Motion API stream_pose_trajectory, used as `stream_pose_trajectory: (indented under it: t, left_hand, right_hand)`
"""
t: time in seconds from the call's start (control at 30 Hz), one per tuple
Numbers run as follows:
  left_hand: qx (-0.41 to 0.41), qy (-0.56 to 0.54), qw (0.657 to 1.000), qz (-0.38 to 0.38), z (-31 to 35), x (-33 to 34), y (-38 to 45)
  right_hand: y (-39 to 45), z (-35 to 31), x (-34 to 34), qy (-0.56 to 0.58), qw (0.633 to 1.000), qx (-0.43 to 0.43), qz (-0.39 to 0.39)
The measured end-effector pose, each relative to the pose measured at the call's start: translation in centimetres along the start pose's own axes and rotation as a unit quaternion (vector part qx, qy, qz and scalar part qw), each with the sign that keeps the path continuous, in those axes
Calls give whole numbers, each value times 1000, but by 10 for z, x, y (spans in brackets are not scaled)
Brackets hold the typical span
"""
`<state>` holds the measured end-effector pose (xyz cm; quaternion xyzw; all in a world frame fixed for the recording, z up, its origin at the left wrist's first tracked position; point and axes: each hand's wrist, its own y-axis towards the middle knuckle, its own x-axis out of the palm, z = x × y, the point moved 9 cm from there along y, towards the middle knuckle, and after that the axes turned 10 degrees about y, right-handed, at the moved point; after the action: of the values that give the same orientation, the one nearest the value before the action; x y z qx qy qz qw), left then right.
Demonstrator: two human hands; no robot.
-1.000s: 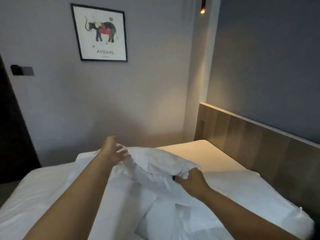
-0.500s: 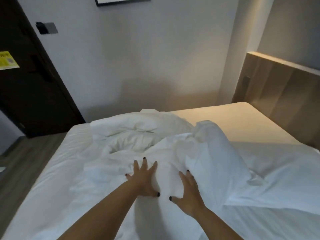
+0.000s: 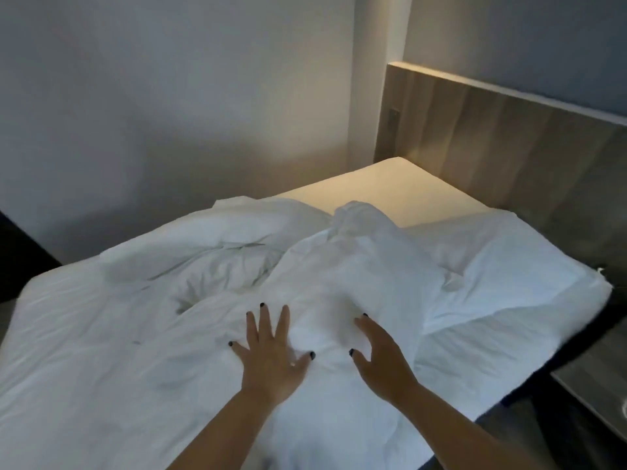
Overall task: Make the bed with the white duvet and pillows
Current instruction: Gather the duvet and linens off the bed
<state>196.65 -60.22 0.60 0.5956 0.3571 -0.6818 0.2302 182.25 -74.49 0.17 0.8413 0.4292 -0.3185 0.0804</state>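
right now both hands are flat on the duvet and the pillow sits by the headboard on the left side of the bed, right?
Not quite. The head view shows the pillow on the right side of the bed, not the left. The rest holds: the left hand and right hand lie spread on the duvet, and the pillow sits by the headboard.

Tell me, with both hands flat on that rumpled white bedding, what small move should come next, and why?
Probably slide both hands outward to flatten the heap. The left hand lies spread on the duvet and the right hand rests open beside it, neither gripping cloth. The duvet is bunched in a ridge ahead of them, leaving bare mattress near the headboard, so smoothing seems due first.
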Motion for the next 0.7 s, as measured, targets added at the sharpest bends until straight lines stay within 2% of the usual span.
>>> stream_pose_trajectory:
  t: [0.1,0.2,0.27,0.37,0.43,0.6,0.7]
  left_hand:
    - [55,23,998,14,6,-2,-16]
    - [120,28,992,-4,6,-12,-33]
    - [163,-17,986,12,6,-30,-46]
    - [216,-142,965,44,9,-57,-76]
    - [257,-171,950,56,22,-67,-103]
    - [372,-183,910,-13,73,-49,-198]
    - [431,-173,885,-44,92,-30,-250]
  right_hand:
    - [-37,-13,-2,49,995,50,66]
    - [-92,-35,-1,90,981,107,138]
    - [-133,-45,-7,117,964,140,193]
    - [-193,-47,-22,128,941,164,265]
    - [-236,-44,-34,119,927,177,308]
    - [-372,-38,-48,59,882,222,413]
    - [-442,-34,-33,46,857,272,436]
